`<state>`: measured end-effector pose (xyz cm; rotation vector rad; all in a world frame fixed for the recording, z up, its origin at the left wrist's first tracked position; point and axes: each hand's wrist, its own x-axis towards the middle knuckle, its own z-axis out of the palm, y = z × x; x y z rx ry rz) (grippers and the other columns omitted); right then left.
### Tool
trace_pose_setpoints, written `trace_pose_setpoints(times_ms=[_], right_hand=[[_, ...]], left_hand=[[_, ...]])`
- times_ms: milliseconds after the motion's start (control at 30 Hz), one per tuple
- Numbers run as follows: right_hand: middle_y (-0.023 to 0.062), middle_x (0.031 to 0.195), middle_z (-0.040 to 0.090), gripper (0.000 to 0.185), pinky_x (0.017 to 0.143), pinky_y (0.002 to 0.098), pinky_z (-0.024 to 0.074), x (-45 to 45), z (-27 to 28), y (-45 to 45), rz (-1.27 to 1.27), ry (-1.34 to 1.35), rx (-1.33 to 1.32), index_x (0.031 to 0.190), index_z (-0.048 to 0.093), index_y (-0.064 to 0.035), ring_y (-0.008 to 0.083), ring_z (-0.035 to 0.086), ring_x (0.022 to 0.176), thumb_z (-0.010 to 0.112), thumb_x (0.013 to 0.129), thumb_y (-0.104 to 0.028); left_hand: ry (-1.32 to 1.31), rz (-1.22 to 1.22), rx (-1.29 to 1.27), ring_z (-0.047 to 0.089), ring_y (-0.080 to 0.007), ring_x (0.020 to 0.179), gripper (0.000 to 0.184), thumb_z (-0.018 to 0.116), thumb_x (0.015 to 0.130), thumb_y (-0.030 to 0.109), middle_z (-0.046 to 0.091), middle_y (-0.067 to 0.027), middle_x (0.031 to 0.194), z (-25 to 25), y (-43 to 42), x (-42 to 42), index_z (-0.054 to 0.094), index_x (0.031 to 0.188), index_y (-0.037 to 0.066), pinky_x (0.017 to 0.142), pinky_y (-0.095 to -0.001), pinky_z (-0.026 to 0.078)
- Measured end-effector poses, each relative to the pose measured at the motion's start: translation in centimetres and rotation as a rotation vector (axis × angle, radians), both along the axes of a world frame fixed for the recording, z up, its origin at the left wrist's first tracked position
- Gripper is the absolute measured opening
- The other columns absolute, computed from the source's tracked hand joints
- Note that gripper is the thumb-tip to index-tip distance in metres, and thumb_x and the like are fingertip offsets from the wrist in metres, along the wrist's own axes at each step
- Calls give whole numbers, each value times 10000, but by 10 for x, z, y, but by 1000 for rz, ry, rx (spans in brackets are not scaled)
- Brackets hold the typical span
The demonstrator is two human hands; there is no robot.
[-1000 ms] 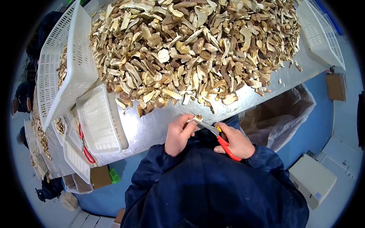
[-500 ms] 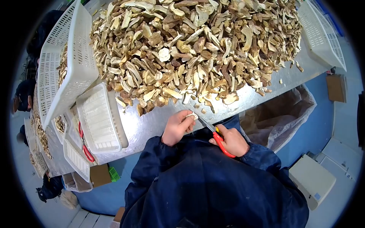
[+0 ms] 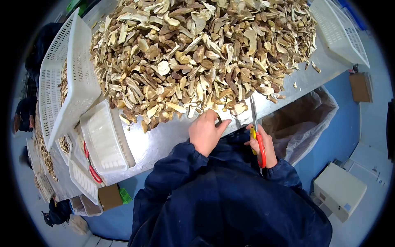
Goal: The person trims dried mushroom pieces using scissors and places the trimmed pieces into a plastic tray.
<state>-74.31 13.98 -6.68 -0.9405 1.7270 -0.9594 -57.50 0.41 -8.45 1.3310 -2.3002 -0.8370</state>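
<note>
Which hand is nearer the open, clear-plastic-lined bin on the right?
Right. The right hand, gripping red-handled metal scissors, is just left of the bin; the left hand is farther left, by the heap of brown-and-cream slices.

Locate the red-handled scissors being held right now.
In the head view, right of centre, the scissors are in the right hand, blades pointing toward the pile of slices.

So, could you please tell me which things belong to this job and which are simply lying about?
Apparently in use: mushroom slices by the left hand; red-handled scissors in the right hand; metal table.

Apparently lying about: second scissors near the white tray; cardboard carton, far right.
</note>
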Motion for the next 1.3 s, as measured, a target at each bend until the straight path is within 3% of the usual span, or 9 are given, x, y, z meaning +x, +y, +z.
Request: trace_pose_setpoints(times_ms=[67, 167, 233, 333, 467, 567, 867, 967, 1300], right_hand=[[40, 642, 446, 507, 585, 273, 385, 3, -1, 1, -41, -19, -85, 1136, 541, -11, 130, 442, 592, 633, 883, -441], [18, 716, 477, 687, 671, 307, 546, 2, -2, 3, -20, -6, -43, 1188, 522, 8, 102, 509, 632, 581, 856, -590], [15, 706, 477, 663, 669, 302, 544, 0, -5, 3, -10, -23, -38, 1189, 524, 5, 99, 510, 630, 601, 856, -563], [46, 679, 487, 537, 639, 300, 462, 0, -5, 2, 18, -13, -46, 1159, 534, -10, 160, 498, 615, 656, 855, -435], [121, 751, 565, 533, 681, 342, 455, -6, 22, -4, 196, 88, 89, 1175, 511, -17, 281, 572, 695, 727, 812, -342], [175, 866, 599, 596, 736, 387, 466, -9, 28, -7, 392, 140, 22, 1205, 477, -19, 355, 590, 803, 760, 777, -322], [196, 813, 612, 579, 670, 417, 463, -9, 36, -23, 550, 47, 144, 1162, 494, -8, 391, 607, 770, 737, 795, -383], [193, 760, 619, 573, 635, 419, 464, -8, 36, -24, 581, 91, 158, 1145, 507, -6, 393, 613, 723, 734, 797, -400], [193, 748, 618, 570, 626, 438, 463, 3, 30, -25, 606, 120, 135, 1127, 527, -25, 393, 616, 716, 725, 795, -444]], left_hand=[[-11, 3, -20, 610, -323, 621, 351, 747, 780, 329, 613, -116, 705, -3, 0, -6, 540, 835, 52, 532, -405, 459], [5, 9, -41, 617, -336, 643, 298, 728, 797, 269, 610, -122, 692, -9, 4, -5, 542, 895, 58, 544, -407, 467], [76, 36, -42, 603, -339, 636, 242, 713, 807, 227, 596, -129, 680, -11, 5, -2, 565, 894, 55, 547, -405, 456], [-11, 53, 203, 616, -222, 655, 147, 663, 849, 162, 601, -69, 692, 0, -1, 12, 602, 925, 54, 600, -320, 464], [530, 59, 941, 382, -27, 660, 97, 664, 864, 135, 471, 76, 732, -3, -13, 48, 617, 883, 53, 599, -210, 324], [591, 7, 1042, 412, -41, 693, 87, 664, 857, 123, 461, 73, 724, 26, -21, 55, 611, 872, 57, 644, -219, 335], [452, -289, 866, 447, -73, 769, 100, 620, 820, 87, 489, 17, 812, 22, -30, 65, 600, 888, 16, 704, -235, 327], [470, -289, 877, 512, -132, 792, 144, 639, 831, 127, 553, -22, 833, 18, -32, 67, 611, 888, -2, 711, -279, 393], [507, -247, 970, 532, -126, 769, 189, 641, 884, 144, 589, -44, 807, 4, -22, 67, 635, 884, -45, 701, -265, 394]])
